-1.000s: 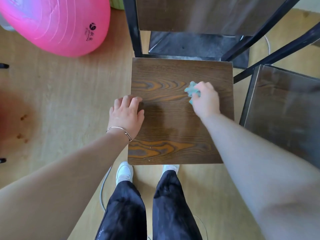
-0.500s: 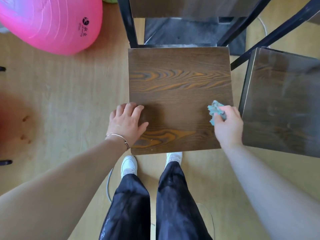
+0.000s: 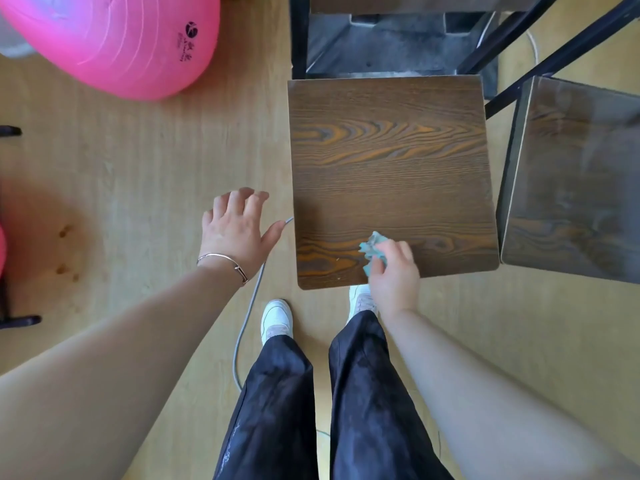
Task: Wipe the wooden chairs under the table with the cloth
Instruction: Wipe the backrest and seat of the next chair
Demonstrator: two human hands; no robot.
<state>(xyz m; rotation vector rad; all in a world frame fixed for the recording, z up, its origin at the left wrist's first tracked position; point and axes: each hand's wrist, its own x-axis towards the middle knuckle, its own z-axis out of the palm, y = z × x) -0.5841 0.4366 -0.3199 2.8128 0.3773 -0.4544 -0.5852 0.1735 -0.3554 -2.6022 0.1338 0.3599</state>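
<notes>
A dark wooden chair seat [image 3: 388,161] with orange grain fills the middle of the head view. My right hand [image 3: 394,275] grips a small crumpled teal cloth [image 3: 373,251] and presses it on the seat close to its near edge. My left hand [image 3: 237,230] hovers over the floor just left of the seat, fingers spread, touching nothing. A second wooden chair seat [image 3: 575,188] stands right beside the first, on the right.
A big pink exercise ball [image 3: 114,39] lies at the upper left. The black metal table frame [image 3: 298,36] and its slanted bars stand behind the chairs. A grey cable [image 3: 247,317] runs along the floor by my white shoes [image 3: 275,318].
My left hand has lifted off the seat's left edge and moved out over the floor. My right hand has dragged the cloth from the seat's right side to its near edge, toward the middle.
</notes>
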